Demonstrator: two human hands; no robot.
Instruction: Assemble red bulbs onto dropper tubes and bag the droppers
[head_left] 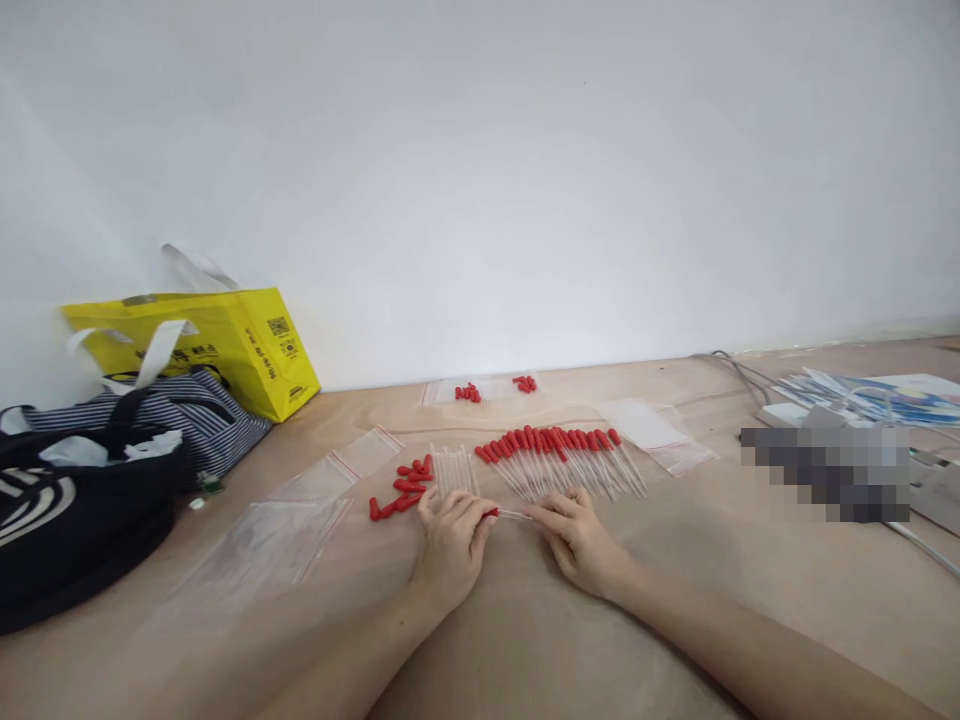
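Red-bulbed dropper (pixel 511 514) | between both hands (pixel 454 545) (pixel 577 538) | bulb (pixel 492 512) left, tube (pixel 516 515) right

Near the frame's centre, the left grip (pixel 451 545) is hiding most of a red bulb (pixel 493 512), the right grip (pixel 581 542) is covering one end of a clear tube (pixel 513 515). The bottom edge is cutting off both forearms (pixel 379 645), the left edge is cropping a black bag (pixel 82 540), and pixel blocks (pixel 832 475) are masking something at right

Head view: from the person's head, facing forward and down
Counter (pixel 712 545): close below, filling the lower half
White wall (pixel 480 180): ahead
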